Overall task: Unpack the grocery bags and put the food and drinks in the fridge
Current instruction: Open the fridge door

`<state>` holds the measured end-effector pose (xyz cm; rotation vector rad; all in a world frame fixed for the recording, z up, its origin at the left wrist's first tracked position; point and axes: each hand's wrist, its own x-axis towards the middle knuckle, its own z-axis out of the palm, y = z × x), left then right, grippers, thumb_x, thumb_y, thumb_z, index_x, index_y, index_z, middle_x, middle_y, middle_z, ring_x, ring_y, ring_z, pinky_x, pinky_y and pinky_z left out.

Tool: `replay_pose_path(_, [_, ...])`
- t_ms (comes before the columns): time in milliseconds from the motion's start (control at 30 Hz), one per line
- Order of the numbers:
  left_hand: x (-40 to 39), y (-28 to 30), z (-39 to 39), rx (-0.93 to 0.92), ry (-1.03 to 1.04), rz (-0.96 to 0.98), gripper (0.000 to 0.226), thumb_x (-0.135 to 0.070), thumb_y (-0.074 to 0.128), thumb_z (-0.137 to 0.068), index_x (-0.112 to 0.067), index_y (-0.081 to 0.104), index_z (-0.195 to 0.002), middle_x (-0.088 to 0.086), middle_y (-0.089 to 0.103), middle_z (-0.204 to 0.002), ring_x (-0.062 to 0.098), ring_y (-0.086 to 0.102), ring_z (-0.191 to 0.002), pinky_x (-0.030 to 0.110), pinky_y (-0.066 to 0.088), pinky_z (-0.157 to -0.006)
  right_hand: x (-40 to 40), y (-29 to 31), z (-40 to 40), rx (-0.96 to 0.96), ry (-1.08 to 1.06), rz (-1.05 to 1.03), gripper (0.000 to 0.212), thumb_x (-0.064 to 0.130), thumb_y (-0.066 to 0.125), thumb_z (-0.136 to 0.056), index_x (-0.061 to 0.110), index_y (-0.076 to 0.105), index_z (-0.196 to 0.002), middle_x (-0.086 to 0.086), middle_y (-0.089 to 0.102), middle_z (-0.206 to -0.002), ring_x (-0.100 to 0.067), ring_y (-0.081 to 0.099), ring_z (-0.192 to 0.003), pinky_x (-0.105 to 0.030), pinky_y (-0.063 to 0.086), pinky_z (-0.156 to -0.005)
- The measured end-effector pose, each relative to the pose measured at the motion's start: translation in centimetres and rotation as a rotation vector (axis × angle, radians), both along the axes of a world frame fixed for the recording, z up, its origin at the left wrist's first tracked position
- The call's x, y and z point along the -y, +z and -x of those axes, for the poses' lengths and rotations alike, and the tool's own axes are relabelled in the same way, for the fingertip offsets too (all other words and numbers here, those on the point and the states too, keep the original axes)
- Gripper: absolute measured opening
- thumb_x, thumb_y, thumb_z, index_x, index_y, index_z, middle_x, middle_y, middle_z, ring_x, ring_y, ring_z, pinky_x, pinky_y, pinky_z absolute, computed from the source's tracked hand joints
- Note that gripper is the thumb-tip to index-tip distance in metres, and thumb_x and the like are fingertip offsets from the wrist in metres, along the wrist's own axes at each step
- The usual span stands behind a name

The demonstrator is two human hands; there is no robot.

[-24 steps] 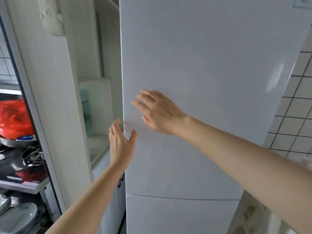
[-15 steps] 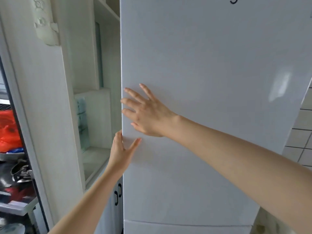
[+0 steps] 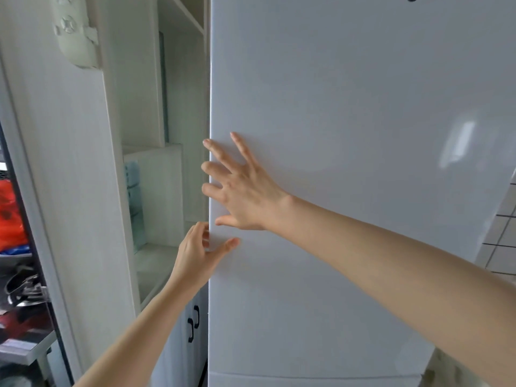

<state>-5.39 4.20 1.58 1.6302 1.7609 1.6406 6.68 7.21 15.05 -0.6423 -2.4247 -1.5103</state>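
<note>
Showing at the far left edge, an orange-red plastic bag [image 3: 9,213] sits beyond a dark door frame, with a blue item just under it and dark metal kitchenware [image 3: 23,289] lower down; what the bag rests on cannot be made out. Right of that stands a pale wall panel carrying a light green wall-mounted unit [image 3: 75,32] near its top. Next comes a white shelving recess [image 3: 156,261] with an open niche, and below it a cabinet door with two black handles [image 3: 194,322].

The person's left hand [image 3: 195,255] reaches up from the lower left to the left edge of the fridge door [image 3: 349,107]. Its fingers curl round that edge while the thumb lies on the door's front, so it grips the edge. Just above it, the right hand [image 3: 243,199] comes in from the right, fingers straight and spread, palm toward the door near the same edge; the fingertips reach slightly past it.

The white fridge fills the middle and right of the view, its upper door closed, with a seam to a lower door near the bottom. White wall tiles [image 3: 502,233] with dark grout show at the far right.
</note>
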Motion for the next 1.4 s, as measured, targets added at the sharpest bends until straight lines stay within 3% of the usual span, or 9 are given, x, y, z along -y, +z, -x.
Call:
replay_pose_path(400, [8.8, -0.9, -1.5, 0.003, -0.067, -0.097, 0.033, -0.04, 0.081, -0.072, -0.023, 0.058, -0.088, -0.007, 0.061, -0.083, 0.007, 0.057, -0.073, 0.021, 0.047, -0.062, 7.6, -1.5, -3.1, -0.179, 0.154, -0.038, 0.063, 0.061, 0.055, -0.082, 0.011, 0.059, -0.121, -0.016, 0.045, -0.142, -0.037, 0.019, -0.144, -0.064, 0.007, -0.113])
replay_pose_path(500, [12.0, -1.0, -2.2, 0.032, -0.126, -0.083, 0.04, -0.057, 0.069, -0.076, -0.029, 0.057, -0.103, -0.009, 0.058, -0.087, 0.007, 0.056, -0.064, 0.024, 0.044, -0.062, 11.5, -2.7, -3.4, -0.362, 0.124, 0.016, 0.077, 0.054, 0.057, -0.085, 0.001, 0.042, -0.14, -0.02, 0.025, -0.155, -0.034, 0.016, -0.146, -0.063, 0.013, -0.112])
replay_pose_path(567, [14.0, -0.7, -3.1, 0.036, -0.198, -0.032, 0.032, -0.051, 0.063, -0.085, -0.033, 0.056, -0.111, -0.008, 0.049, -0.066, 0.008, 0.045, -0.05, 0.023, 0.036, -0.055, 14.4, -3.6, -3.4, -0.493, 0.084, 0.061, 0.082, 0.045, 0.06, -0.085, -0.001, 0.031, -0.146, -0.021, 0.017, -0.157, -0.035, 0.011, -0.147, -0.064, 0.016, -0.111])
replay_pose_path(733, [19.3, -0.8, -6.4, 0.127, -0.413, -0.021, 0.006, -0.046, 0.058, -0.091, -0.04, 0.059, -0.094, 0.001, 0.029, -0.056, 0.013, 0.027, -0.047, 0.028, 0.028, -0.048, 21.2, -4.7, -4.9, -0.778, 0.013, 0.165, 0.087, 0.043, 0.061, -0.086, 0.0, 0.02, -0.15, -0.018, 0.013, -0.159, -0.048, 0.007, -0.143, -0.067, 0.028, -0.105])
replay_pose_path(867, [21.8, -0.8, -8.6, 0.182, -0.521, -0.089, 0.027, -0.054, 0.046, -0.089, -0.036, 0.064, -0.1, 0.004, 0.06, -0.085, 0.016, 0.049, -0.073, 0.026, 0.039, -0.071, 25.1, -4.8, -7.5, -0.864, 0.024, 0.197, 0.089, 0.034, 0.063, -0.087, 0.006, 0.007, -0.149, -0.017, 0.007, -0.16, -0.046, 0.004, -0.145, -0.065, 0.033, -0.103])
replay_pose_path(1000, [24.1, -0.3, -11.8, 0.195, -0.571, -0.108, 0.034, -0.047, 0.047, -0.091, -0.025, 0.065, -0.108, 0.0, 0.06, -0.1, 0.002, 0.056, -0.09, 0.011, 0.04, -0.08, 28.5, -4.6, -10.9, -0.961, 0.097, 0.248, 0.09, 0.018, 0.066, -0.088, 0.019, -0.001, -0.148, -0.022, 0.001, -0.159, -0.042, 0.002, -0.146, -0.057, 0.034, -0.108])
replay_pose_path(1167, [26.2, -0.8, -16.4, 0.162, -0.65, -0.17, 0.034, -0.053, 0.047, -0.091, -0.026, 0.059, -0.108, -0.001, 0.055, -0.104, 0.019, 0.053, -0.101, 0.041, 0.046, -0.091, 31.2, -4.8, -15.7, -1.088, 0.092, 0.269, 0.088, 0.016, 0.064, -0.089, -0.002, 0.003, -0.149, -0.025, 0.005, -0.157, -0.036, 0.007, -0.147, -0.04, 0.018, -0.119])
replay_pose_path(1267, [27.8, -0.8, -19.4, 0.148, -0.683, -0.189, 0.04, -0.051, 0.046, -0.093, -0.046, 0.046, -0.133, -0.012, 0.053, -0.126, 0.018, 0.051, -0.119, 0.042, 0.043, -0.103, 32.8, -5.0, -18.5, -1.163, 0.036, 0.323, 0.092, 0.028, 0.064, -0.089, 0.006, 0.001, -0.151, -0.014, 0.006, -0.16, -0.026, 0.012, -0.148, -0.02, 0.021, -0.11])
replay_pose_path(1400, [29.4, -1.3, -23.6, 0.116, -0.646, -0.226, 0.061, -0.046, 0.044, -0.096, -0.032, 0.025, -0.152, -0.014, 0.038, -0.151, 0.011, 0.036, -0.14, 0.044, 0.031, -0.116, 35.0, -5.3, -22.7, -1.237, 0.099, 0.424, 0.091, 0.03, 0.066, -0.088, 0.009, 0.004, -0.152, -0.007, 0.015, -0.16, -0.016, 0.017, -0.147, -0.013, 0.022, -0.108])
